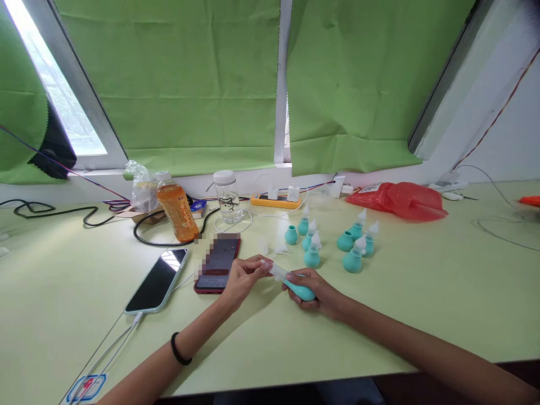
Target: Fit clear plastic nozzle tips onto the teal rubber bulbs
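My right hand (314,289) wraps round a teal squeeze bulb (302,291), tilted with its neck up and to the left. A translucent nozzle (278,272) extends from the bulb's neck. My left hand (247,275) pinches the nozzle's far end between thumb and fingers; the exact tip is partly hidden. Beyond my hands stand several teal bulbs with clear pointed nozzles, such as the front bulb (312,259) and the bulb to its right (352,262). Two more, one bulb (291,235) and another bulb (345,241), stand with no nozzle. Small translucent pieces (282,248) lie nearby.
Left of my hands lie a dark phone in a red case (217,264) and a charging phone (158,281) with white cables. Farther back are an orange drink bottle (177,208), a clear jar (228,199), a yellow power strip (274,202) and a red plastic bag (399,201).
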`<move>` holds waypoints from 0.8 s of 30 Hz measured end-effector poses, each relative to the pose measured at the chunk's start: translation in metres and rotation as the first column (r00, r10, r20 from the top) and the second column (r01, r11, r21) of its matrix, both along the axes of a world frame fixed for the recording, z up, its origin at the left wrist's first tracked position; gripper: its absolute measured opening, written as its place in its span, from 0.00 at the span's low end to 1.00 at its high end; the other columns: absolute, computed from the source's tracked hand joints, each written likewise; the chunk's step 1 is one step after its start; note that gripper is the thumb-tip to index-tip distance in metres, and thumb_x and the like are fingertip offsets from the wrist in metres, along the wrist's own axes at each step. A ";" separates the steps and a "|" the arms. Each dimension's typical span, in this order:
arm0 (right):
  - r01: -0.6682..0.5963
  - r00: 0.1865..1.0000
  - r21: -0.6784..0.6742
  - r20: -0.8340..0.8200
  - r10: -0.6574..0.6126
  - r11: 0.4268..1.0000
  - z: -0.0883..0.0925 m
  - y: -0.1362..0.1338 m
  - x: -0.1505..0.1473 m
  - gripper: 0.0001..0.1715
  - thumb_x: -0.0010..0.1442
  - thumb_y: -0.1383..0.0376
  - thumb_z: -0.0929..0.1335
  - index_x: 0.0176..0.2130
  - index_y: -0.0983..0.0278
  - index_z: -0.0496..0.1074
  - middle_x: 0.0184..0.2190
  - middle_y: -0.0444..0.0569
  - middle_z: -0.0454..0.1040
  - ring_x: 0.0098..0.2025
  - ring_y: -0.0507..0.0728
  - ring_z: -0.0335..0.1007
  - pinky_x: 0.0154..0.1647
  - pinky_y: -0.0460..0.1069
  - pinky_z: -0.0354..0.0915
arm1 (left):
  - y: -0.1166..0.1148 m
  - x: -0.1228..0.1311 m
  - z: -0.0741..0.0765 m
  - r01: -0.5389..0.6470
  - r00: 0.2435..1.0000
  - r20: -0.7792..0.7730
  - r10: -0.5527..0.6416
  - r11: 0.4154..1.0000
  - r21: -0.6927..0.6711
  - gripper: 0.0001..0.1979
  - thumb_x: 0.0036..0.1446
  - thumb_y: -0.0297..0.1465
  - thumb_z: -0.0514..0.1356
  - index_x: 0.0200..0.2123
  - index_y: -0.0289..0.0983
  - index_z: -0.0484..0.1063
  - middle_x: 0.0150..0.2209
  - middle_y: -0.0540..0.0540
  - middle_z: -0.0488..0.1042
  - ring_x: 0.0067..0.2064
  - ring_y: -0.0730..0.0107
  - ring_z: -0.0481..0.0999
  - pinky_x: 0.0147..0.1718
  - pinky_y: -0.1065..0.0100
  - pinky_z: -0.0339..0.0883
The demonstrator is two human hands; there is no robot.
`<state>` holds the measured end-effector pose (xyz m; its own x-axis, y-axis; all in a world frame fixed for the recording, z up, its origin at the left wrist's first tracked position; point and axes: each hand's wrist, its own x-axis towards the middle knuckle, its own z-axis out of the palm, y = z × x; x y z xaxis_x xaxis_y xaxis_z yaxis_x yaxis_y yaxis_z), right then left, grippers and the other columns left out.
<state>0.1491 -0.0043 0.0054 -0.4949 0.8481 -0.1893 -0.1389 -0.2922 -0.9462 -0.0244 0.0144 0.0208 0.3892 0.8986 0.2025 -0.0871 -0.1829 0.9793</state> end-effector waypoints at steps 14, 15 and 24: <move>-0.044 0.983 0.023 -0.179 0.048 0.999 0.001 -0.003 -0.004 0.16 0.53 0.57 0.63 0.27 0.69 0.66 0.14 0.41 0.62 0.12 0.42 0.46 0.12 0.41 0.37 | -0.011 0.010 -0.001 -0.110 0.991 0.080 0.105 0.992 0.057 0.11 0.48 0.34 0.58 0.26 0.32 0.74 0.31 0.45 0.70 0.34 0.67 0.68 0.36 0.68 0.62; -0.049 0.980 0.044 -0.192 0.057 0.998 0.001 -0.003 -0.005 0.16 0.53 0.57 0.62 0.28 0.69 0.66 0.15 0.42 0.63 0.12 0.43 0.47 0.12 0.41 0.38 | -0.013 0.011 -0.001 -0.121 0.990 0.077 0.117 0.991 0.052 0.10 0.47 0.34 0.59 0.26 0.32 0.75 0.30 0.45 0.71 0.35 0.66 0.69 0.38 0.68 0.62; -0.043 0.986 -0.032 -0.164 0.037 0.999 -0.006 0.002 -0.006 0.20 0.53 0.51 0.56 0.36 0.63 0.59 0.27 0.46 0.69 0.16 0.50 0.63 0.13 0.43 0.55 | 0.012 -0.004 0.038 -0.413 0.910 0.046 0.412 0.888 0.202 0.16 0.44 0.36 0.60 0.37 0.33 0.72 0.31 0.47 0.74 0.33 0.68 0.71 0.35 0.69 0.66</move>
